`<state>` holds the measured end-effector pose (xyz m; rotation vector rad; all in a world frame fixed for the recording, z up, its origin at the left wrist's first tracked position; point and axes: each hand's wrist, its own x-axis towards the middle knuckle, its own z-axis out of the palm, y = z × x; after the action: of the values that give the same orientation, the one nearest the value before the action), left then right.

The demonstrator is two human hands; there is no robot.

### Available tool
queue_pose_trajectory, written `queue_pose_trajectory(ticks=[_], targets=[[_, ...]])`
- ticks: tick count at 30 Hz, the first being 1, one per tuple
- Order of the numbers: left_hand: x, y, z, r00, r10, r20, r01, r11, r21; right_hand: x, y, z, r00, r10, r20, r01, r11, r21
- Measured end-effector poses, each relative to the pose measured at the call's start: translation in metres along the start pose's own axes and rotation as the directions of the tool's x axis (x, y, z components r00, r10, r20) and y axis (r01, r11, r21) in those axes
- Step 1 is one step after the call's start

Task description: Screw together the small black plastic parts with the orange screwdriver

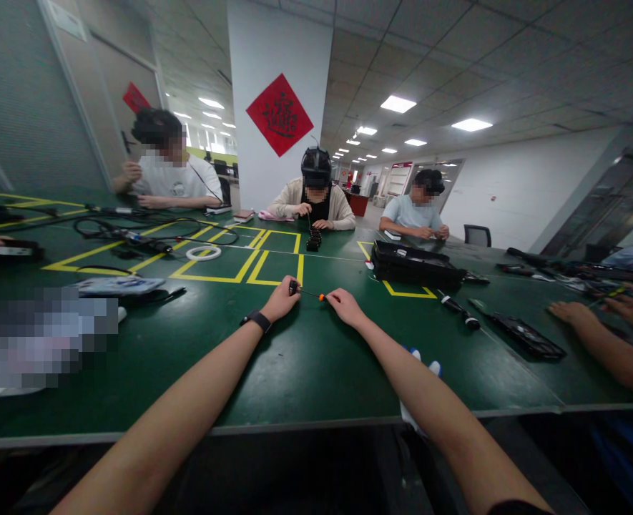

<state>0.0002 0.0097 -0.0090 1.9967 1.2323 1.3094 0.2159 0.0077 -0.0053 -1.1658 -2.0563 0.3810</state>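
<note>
Mid-hold, left hand (281, 300) pinching small black part (293, 287), right hand (345, 306) pinching thin orange-tipped tool (312, 293) over green table (295, 357); likely needs steady tip alignment next

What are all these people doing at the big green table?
The person wearing the camera stretches both arms over the green table. The left hand pinches a small black part, and the right hand holds the orange end of a thin tool that runs between the two hands. Three other people sit across the table, each busy with small things. A black case lies to the right.
</note>
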Motion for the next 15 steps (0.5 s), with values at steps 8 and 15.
queue_pose_trajectory(ticks=[8,15], targets=[[0.0018,-0.0036,0.0020,1.000,-0.019,0.010,0.019,0.997,-0.075,-0.0017,-0.0001,0.0015,1.000,0.022,-0.017,-0.020,0.996,0.092],[0.0033,-0.0042,0.0020,0.999,-0.048,0.014,0.049,0.994,-0.101,0.0016,-0.0033,-0.0015,0.999,0.037,-0.008,-0.036,0.998,0.054]])
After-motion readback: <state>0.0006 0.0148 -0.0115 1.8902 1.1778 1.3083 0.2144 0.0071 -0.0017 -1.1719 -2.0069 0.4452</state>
